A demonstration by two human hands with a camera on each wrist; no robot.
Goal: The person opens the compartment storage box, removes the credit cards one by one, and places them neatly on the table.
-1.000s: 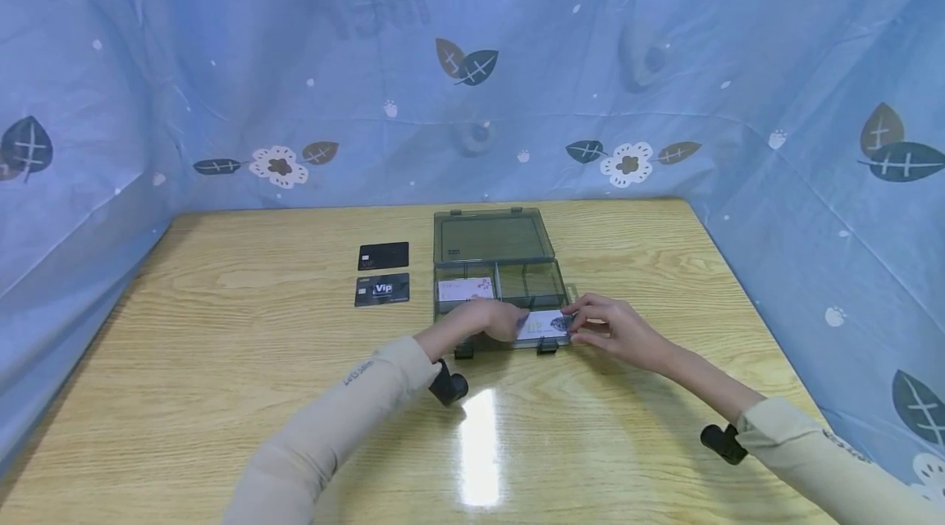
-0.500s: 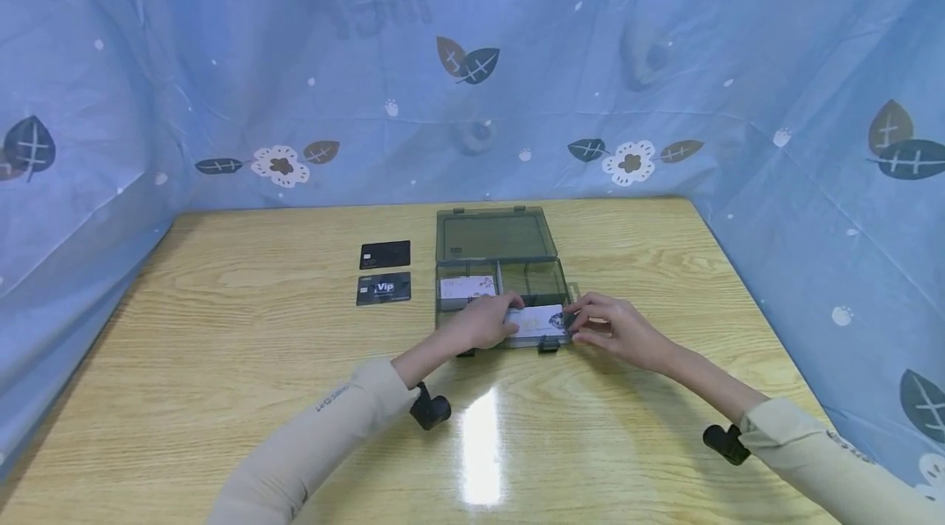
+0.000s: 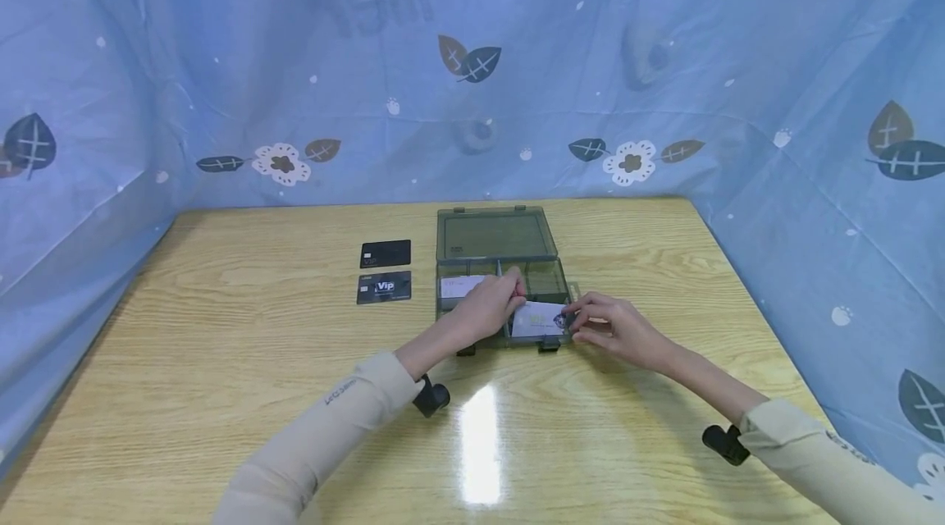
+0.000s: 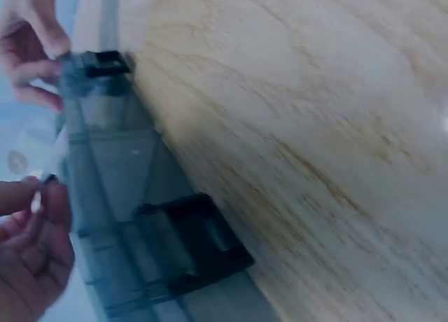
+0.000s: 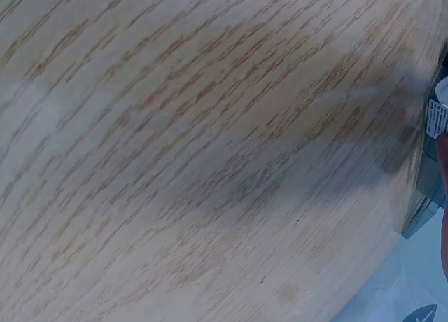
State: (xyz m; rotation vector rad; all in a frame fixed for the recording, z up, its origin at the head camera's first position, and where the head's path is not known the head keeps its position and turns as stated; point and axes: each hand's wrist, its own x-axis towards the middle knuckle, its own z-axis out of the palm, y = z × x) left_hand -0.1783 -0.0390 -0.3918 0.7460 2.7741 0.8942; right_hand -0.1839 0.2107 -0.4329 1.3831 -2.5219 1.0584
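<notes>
The white card (image 3: 535,320) lies at the front-right compartment of the clear, smoky box (image 3: 548,283), its long axis running left to right, close to parallel with the box's front edge. Its printed face is up, with the dark picture at the right end. How far it sits down inside the compartment cannot be told. The face is plain white with small yellow-green lettering near the middle.

The left hand (image 3: 487,308) pinches the card's far-left corner; the left wrist view shows thumb and finger meeting on a thin edge. The right hand (image 3: 609,328) is curled at the box's right front corner, gripping it there, its fingertips just beside the card's dark picture.

The box's lid (image 3: 496,236) is open, laid back away from the person, and two black latches (image 3: 549,344) stick out at the front. A pale card (image 3: 459,287) lies in the back-left compartment, partly covered by the left hand.

Left of the box, a black card (image 3: 385,253) and a dark grey Vip card (image 3: 384,289) lie one behind the other, both lengthwise left to right. The table (image 3: 244,328) is yellowish wood grain with a bright glare near the person. Blue cloth (image 3: 354,49) printed with leaves and flowers hangs behind and at both sides.
</notes>
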